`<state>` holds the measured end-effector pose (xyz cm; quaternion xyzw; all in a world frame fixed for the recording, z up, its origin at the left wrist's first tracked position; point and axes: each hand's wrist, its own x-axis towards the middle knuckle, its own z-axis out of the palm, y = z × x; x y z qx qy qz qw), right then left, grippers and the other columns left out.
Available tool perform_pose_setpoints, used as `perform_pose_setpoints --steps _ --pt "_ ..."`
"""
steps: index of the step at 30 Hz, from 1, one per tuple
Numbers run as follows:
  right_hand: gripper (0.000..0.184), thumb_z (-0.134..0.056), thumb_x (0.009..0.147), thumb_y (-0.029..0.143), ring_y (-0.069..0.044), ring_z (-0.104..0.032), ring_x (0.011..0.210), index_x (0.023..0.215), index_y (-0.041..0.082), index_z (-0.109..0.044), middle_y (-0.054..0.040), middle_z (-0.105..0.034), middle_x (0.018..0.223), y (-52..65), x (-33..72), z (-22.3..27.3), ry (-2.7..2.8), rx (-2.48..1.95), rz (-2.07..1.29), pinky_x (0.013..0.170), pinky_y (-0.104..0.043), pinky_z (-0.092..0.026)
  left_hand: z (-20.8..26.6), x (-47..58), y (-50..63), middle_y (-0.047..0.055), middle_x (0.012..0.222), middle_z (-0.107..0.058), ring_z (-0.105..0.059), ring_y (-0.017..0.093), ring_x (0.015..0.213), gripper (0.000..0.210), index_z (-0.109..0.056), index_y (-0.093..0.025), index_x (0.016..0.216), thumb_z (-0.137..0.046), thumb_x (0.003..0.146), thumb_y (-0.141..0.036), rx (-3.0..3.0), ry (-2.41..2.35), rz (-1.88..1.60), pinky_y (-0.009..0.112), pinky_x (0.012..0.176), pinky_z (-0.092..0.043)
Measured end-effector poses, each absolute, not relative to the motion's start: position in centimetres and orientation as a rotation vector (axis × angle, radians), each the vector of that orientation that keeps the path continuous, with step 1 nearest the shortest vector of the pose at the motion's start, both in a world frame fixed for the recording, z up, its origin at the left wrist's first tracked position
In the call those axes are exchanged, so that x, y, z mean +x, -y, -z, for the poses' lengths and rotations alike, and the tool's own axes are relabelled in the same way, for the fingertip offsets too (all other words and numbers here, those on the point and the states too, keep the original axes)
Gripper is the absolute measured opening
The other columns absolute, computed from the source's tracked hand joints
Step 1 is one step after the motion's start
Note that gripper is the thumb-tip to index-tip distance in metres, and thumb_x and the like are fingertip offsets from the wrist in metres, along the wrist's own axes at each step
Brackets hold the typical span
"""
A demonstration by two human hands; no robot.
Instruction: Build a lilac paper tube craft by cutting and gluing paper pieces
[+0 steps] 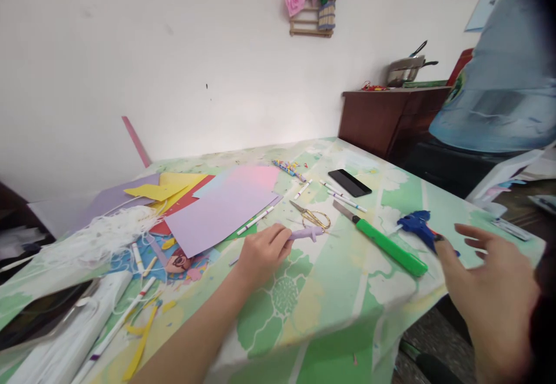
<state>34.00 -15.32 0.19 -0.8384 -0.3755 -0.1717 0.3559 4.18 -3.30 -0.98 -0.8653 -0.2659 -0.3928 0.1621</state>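
Observation:
My left hand [263,255] is closed around a lavender paper-wrapped stick [306,233], which has a small curled bit near its tip and pokes out on both sides of the fist. Just beyond that tip lie gold-handled scissors [313,217]. At the right, my right hand [490,280] is open, fingers apart, beside a blue glue gun [416,226]; the thumb overlaps the gun's handle end, and contact is hard to judge. Between the hands rests a green-handled knife [386,245], blade pointing away to the left. A lavender paper sheet [221,216] lies behind my left hand.
White string [104,239] is heaped at the left beside yellow paper [169,190]. A phone [350,182] lies behind the knife; another device [43,314] sits front left. Several white sticks [256,220] are scattered about. A water jug [499,94] stands beyond the table's right edge.

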Motion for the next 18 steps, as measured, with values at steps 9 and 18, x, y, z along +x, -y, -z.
perform_pose_setpoints --steps 9,18 --pt "0.06 -0.041 0.079 0.053 -0.043 -0.051 0.102 0.122 0.012 -0.052 -0.0229 -0.056 0.112 12.9 38.8 4.4 1.054 -2.585 0.285 0.075 -0.052 -0.04 1.4 4.4 3.3 0.004 0.079 -0.067 -0.064 0.014 0.074 0.013 -0.061 -0.019 0.084 -0.049 0.085 -0.016 -2.649 0.508 0.997 0.023 0.068 -0.047" --pt "0.059 -0.047 0.077 0.057 -0.039 -0.057 0.088 0.115 0.012 -0.053 -0.0219 -0.062 0.095 10.7 41.6 4.6 1.122 -2.611 0.169 0.065 -0.043 -0.041 2.8 4.2 3.3 0.005 0.079 -0.066 -0.063 0.012 0.073 0.019 -0.062 -0.018 0.087 -0.044 0.09 -0.021 -2.864 0.476 0.854 0.022 0.067 -0.049"
